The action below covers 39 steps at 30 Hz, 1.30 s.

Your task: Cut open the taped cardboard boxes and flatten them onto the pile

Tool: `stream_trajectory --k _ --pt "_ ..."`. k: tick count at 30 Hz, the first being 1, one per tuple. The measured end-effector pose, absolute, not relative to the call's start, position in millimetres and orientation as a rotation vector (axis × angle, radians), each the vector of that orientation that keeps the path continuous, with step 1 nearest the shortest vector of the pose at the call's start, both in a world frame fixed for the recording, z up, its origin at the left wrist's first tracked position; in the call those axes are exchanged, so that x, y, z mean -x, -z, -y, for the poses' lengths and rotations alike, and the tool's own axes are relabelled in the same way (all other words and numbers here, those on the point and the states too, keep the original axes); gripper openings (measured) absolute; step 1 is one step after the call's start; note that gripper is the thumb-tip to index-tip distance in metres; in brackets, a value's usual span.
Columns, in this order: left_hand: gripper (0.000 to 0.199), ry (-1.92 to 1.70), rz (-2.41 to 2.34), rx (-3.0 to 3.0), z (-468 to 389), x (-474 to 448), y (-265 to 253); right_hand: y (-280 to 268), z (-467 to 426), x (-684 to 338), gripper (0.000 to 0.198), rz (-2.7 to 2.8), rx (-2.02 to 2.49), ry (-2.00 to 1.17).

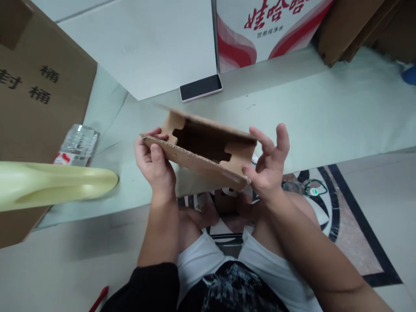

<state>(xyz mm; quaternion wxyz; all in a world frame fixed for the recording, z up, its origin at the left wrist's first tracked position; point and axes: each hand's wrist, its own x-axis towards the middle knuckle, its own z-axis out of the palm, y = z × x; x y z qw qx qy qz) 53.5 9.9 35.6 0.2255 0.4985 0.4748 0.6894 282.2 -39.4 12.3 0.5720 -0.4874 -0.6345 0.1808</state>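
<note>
A small brown cardboard box (201,162) is held up over the front edge of the pale green surface, its opening turned up toward me. Notched end flaps fold inward at both ends, and the inside is dark. My left hand (156,162) grips the left end, thumb on the near wall and fingers over the rim. At the right end, my right hand (268,167) pinches the near corner with its thumb, while some of its fingers stick up apart from the cardboard. Beyond the box, a phone (201,88) with a dark screen lies flat.
Left stand a large carton (39,112), a clear plastic bottle (78,145) and a pale yellow smooth object (65,184). A white panel (146,43), a red-and-white carton (260,34) and cardboard sheets (347,30) line the back. A red object (99,299) shows at lower left.
</note>
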Motion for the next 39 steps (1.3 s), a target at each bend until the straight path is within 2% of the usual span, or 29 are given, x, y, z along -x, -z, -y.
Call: stream_trajectory --k 4,6,11,14,19,23,26,29,31,35,39 --pt "0.064 -1.837 -1.383 -1.468 -8 -45 -32 -19 45 -284 0.042 1.545 1.062 -0.459" --pt "0.062 -1.784 -1.428 -1.585 -6 -41 -34 -22 49 -283 0.037 1.524 1.005 -0.488" --pt "0.049 -1.507 -1.415 -1.958 -3 -33 -42 -22 57 -280 0.042 1.524 0.972 -0.537" --pt "0.046 -1.480 -1.373 -2.013 -5 -26 -43 -13 57 -283 0.050 1.454 1.104 -0.505" --pt "0.048 -1.641 -1.377 -1.663 -14 -2 -37 6 46 -280 0.056 1.200 1.316 -0.755" --pt "0.044 -1.771 -1.408 -1.206 -17 13 -28 -4 46 -261 0.066 1.462 1.182 -1.034" --pt "0.051 -1.671 -1.413 -0.906 -14 12 -23 -20 53 -247 0.074 1.689 1.040 -0.850" --pt "0.069 -1.385 -1.293 -0.799 -11 4 -21 -31 58 -240 0.073 1.809 0.997 -0.666" --pt "0.074 -1.175 -1.185 -0.764 -9 -4 -19 -35 60 -240 0.070 1.829 1.006 -0.584" --pt "0.063 -0.882 -1.081 -0.626 -6 -18 -17 -38 60 -247 0.056 1.700 1.089 -0.464" --pt "0.059 -0.494 -1.336 -0.648 -1 -24 -24 -38 58 -254 0.045 1.588 1.228 -0.352"
